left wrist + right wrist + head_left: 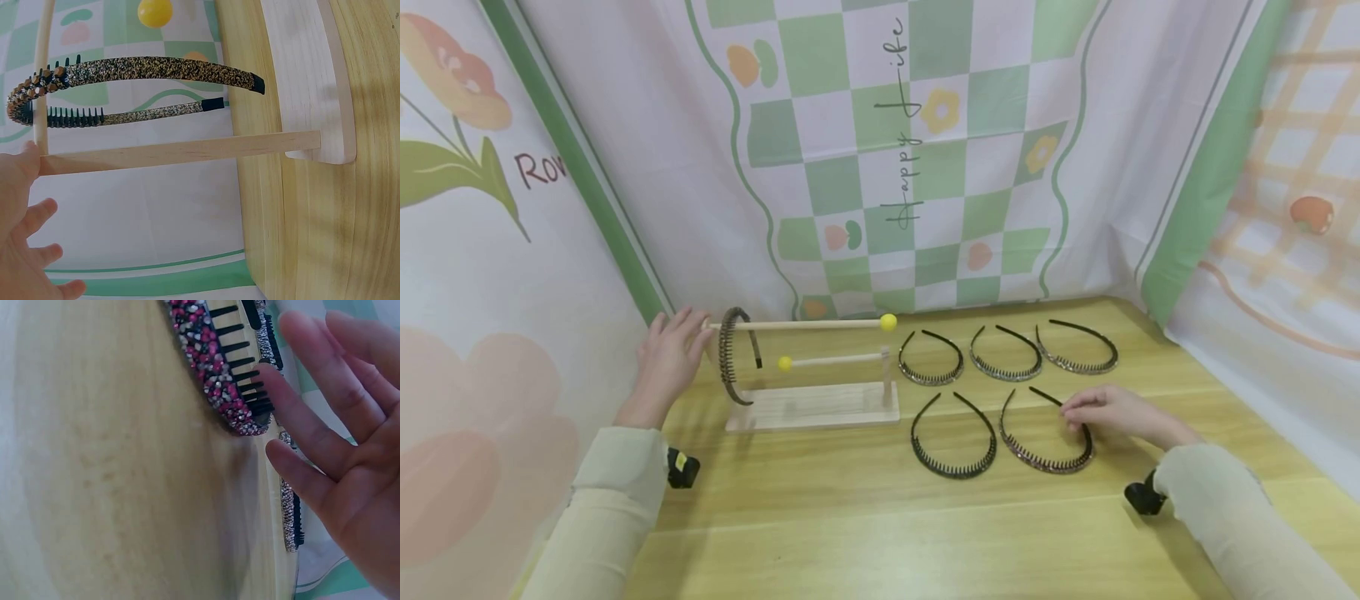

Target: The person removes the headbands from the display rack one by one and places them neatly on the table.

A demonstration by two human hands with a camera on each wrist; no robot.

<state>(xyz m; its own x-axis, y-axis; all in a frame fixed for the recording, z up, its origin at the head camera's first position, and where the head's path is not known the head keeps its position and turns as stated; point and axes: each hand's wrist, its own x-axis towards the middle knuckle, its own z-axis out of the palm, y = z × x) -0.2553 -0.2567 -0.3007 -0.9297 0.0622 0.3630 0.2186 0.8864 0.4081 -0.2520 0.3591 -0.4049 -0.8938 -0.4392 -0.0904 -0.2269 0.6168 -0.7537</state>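
Note:
A wooden stand (812, 408) with two yellow-tipped rods stands on the table at the left. A brown-gold toothed headband (727, 358) hangs on its upper rod (812, 325), close to the rod's left end. My left hand (672, 354) touches the top of the stand's post (181, 150); its other fingers are spread. At the right, my right hand (1108, 410) is over the right arm of a pink-and-silver beaded headband (1048, 462) lying on the table. Its visible fingers (306, 425) are loosely extended; finger contact with the band is partly hidden.
Beside the pink one lies a dark headband (953, 471). Behind them are three more sparkly headbands, at left (931, 379), middle (1006, 373) and right (1084, 367). The lower rod (835, 360) is bare. Printed curtains (925, 167) enclose the wooden table (850, 533).

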